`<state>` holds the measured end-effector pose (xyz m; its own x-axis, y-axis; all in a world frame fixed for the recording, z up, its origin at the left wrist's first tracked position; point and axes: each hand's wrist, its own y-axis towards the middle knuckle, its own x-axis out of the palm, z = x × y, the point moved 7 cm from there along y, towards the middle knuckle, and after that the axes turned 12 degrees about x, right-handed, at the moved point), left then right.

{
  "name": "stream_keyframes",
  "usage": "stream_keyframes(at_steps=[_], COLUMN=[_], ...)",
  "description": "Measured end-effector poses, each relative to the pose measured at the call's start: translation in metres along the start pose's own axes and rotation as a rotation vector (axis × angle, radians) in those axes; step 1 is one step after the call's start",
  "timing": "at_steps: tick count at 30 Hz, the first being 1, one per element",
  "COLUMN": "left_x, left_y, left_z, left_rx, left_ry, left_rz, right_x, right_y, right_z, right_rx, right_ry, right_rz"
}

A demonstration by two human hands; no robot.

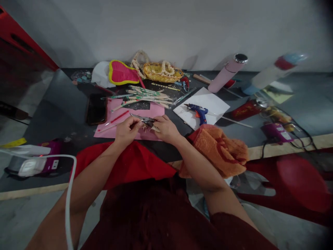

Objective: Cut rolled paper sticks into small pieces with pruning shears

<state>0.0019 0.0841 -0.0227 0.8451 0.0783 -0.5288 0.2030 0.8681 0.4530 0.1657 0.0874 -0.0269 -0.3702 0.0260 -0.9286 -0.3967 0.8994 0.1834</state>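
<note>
My right hand is closed around the pale handles of a grey metal cutter, shaped like pliers or small shears. My left hand faces it, fingers pinched at the cutter's jaw end on something small and pale that I cannot make out. Small light chips lie under the cutter on a pink sheet. Just beyond my hands is a pile of thin wooden sticks, some with green printed wrapping. A red stick rests on the sheet by my left hand.
A phone lies to the left. At right, a blue glue gun sits on white paper, with an orange towel nearer. A yellow basket, pink flask and red tumbler stand behind. A white cable crosses my left arm.
</note>
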Motion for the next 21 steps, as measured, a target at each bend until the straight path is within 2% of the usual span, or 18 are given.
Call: stream_keyframes(at_steps=[2, 5, 9, 12, 14, 18, 21], left_x=[-0.001, -0.004, -0.003, 0.0, 0.005, 0.013, 0.015], left_y=[0.0, 0.001, 0.001, -0.001, -0.002, -0.005, -0.005], left_z=[0.002, 0.007, 0.017, 0.023, 0.026, 0.031, 0.034], left_rx=[0.006, 0.045, 0.089, 0.085, 0.062, 0.012, -0.033], left_ry=[-0.007, -0.015, 0.014, -0.03, -0.09, -0.206, -0.294], left_rz=[0.012, 0.03, 0.0, -0.012, -0.032, -0.079, -0.088], right_x=[-0.003, -0.015, -0.035, -0.035, -0.03, -0.029, -0.034], right_y=[0.001, 0.002, 0.0, -0.002, -0.002, -0.004, -0.007], right_z=[0.0, 0.008, 0.019, 0.016, 0.01, -0.006, -0.011], right_rx=[0.003, 0.084, 0.215, 0.249, 0.261, 0.187, 0.164], right_ry=[0.032, 0.162, 0.548, 0.85, 0.957, 0.971, 0.939], right_rz=[0.021, 0.138, 0.31, 0.28, 0.225, 0.19, 0.21])
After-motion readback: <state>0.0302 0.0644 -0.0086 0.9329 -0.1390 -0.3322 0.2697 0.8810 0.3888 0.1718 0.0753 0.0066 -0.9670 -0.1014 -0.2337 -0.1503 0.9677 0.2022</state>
